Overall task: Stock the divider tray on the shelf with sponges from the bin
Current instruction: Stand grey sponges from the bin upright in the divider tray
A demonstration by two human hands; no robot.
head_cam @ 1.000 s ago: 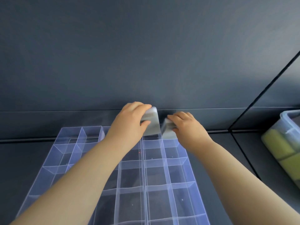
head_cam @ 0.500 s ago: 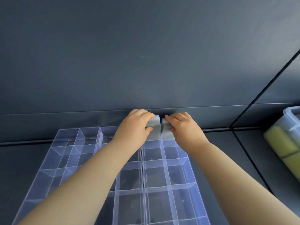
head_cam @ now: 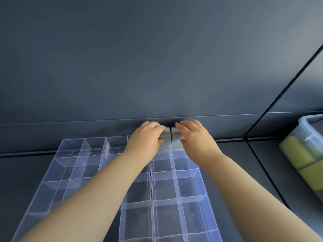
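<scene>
Both hands are at the tray's far edge, each holding a grey sponge. The left hand (head_cam: 146, 137) has its fingers (head_cam: 154, 125) curled over the top of the left sponge (head_cam: 166, 139), with the thumb pressed on its near face. The right hand (head_cam: 195, 138) grips the right sponge (head_cam: 176, 135) the same way, fingers (head_cam: 186, 124) over the top and thumb on the near face. The two sponges stand upright side by side with only a thin dark gap between them, at the tray's far row, just right of its long middle wall. The gap lines up with a divider wall, so each sponge sits over its own compartment. Whether they reach the tray floor cannot be told, as the hands hide their lower ends. The tray (head_cam: 174, 187) is clear plastic, split into many compartments, and lies on the dark shelf (head_cam: 26, 172) with its far edge near the back wall (head_cam: 157, 67). Both forearms reach across the tray from its near side. Well apart to the tray's right stands the clear-walled bin (head_cam: 308, 120), with yellow-green sponges (head_cam: 295, 152) inside.
</scene>
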